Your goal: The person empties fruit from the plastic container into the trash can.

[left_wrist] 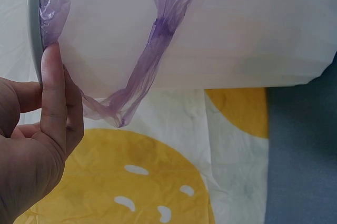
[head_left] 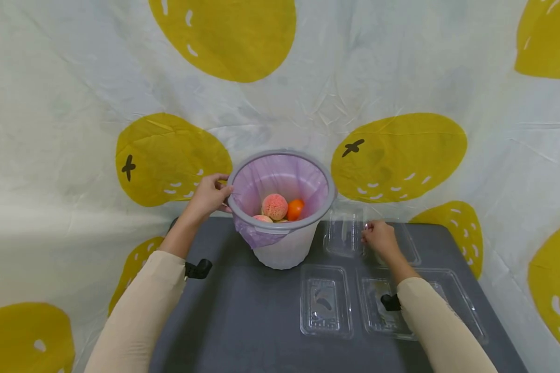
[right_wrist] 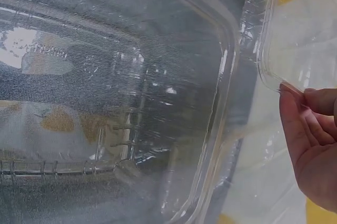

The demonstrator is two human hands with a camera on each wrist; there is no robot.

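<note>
A white bin [head_left: 282, 248] with a grey rim [head_left: 280, 155] and a purple bag liner [head_left: 280, 178] stands at the far edge of the dark table [head_left: 242, 321]. Inside lie a pink peach [head_left: 274, 206], an orange fruit [head_left: 295, 209] and another pinkish fruit [head_left: 263, 218]. My left hand [head_left: 219, 190] grips the rim on its left side; the left wrist view shows fingers [left_wrist: 52, 92] pressed against the rim [left_wrist: 35, 29]. My right hand [head_left: 368, 234] pinches the edge of a clear plastic clamshell container [head_left: 344, 233] to the right of the bin. In the right wrist view my fingertips [right_wrist: 295, 113] hold the lid's corner [right_wrist: 276, 79].
Other clear clamshell containers lie on the table: one in the middle [head_left: 325, 300], one under my right forearm [head_left: 378, 305], one further right [head_left: 452, 295]. A white cloth with yellow fruit prints [head_left: 401, 150] hangs behind and around the table.
</note>
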